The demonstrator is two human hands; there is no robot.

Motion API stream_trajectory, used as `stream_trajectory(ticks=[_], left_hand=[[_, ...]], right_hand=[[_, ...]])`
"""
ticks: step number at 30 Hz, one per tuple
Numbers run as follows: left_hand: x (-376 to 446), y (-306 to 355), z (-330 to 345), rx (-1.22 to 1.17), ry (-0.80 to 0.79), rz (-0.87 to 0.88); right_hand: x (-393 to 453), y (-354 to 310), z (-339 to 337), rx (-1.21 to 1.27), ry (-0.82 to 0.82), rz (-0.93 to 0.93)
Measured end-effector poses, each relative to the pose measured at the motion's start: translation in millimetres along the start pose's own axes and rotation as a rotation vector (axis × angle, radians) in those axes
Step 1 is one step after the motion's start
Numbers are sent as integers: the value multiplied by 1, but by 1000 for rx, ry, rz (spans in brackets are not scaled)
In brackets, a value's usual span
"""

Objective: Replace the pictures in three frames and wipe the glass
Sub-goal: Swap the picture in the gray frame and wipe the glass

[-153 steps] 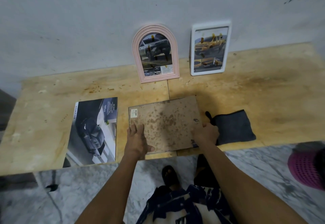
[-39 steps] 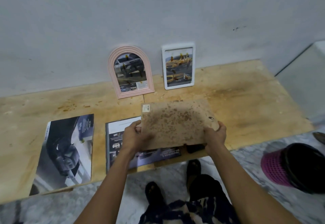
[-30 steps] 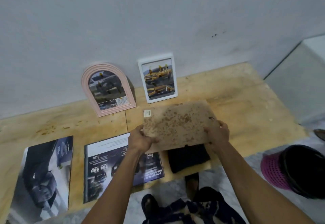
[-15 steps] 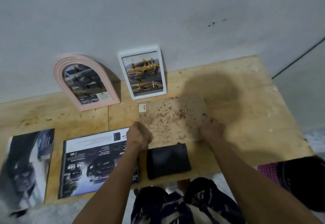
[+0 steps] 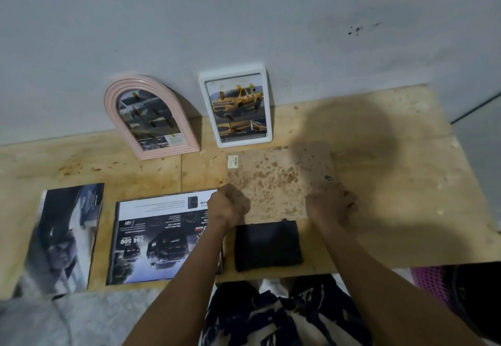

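A brown, stained backing board (image 5: 276,180) lies flat on the wooden table (image 5: 406,183), behind a folded dark cloth (image 5: 267,245). My left hand (image 5: 229,206) is curled on the board's near left corner. My right hand (image 5: 332,206) is curled on its near right corner. To the left lies an open black frame with a car picture (image 5: 162,237), printed side up. A loose car picture (image 5: 65,234) lies further left. A pink arched frame (image 5: 151,120) and a white rectangular frame (image 5: 237,107) lean on the wall, each holding a car picture.
The grey wall (image 5: 244,20) rises right behind the table. A pink basket (image 5: 431,280) with something black in it stands on the floor at the lower right. My legs and patterned clothing show below the table's near edge.
I lifted the backing board off the black frame, carried it to the right and lowered it flat onto the table behind the cloth. The frame's car picture now lies uncovered.
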State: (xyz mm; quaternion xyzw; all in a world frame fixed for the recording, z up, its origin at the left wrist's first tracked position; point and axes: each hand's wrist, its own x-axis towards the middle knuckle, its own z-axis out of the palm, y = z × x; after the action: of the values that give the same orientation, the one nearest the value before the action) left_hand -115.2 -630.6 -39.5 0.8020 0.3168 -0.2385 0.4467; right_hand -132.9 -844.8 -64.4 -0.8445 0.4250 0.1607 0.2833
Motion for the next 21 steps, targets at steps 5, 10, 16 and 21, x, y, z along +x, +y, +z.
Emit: stream_trajectory(ticks=[5,10,16,21], left_hand=[[-11,-20,-34,94,69,137],[-10,-70,-95,189,145,141],[-5,-156,-182,368,301,113],[6,-202,-214,507,306,99]], right_hand=[[-43,-22,24,-39,54,-254],[-103,-48,68,110,-249,-523],[-173,-63,120,121,-421,-506],[-206,-59,148,153,-327,-464]])
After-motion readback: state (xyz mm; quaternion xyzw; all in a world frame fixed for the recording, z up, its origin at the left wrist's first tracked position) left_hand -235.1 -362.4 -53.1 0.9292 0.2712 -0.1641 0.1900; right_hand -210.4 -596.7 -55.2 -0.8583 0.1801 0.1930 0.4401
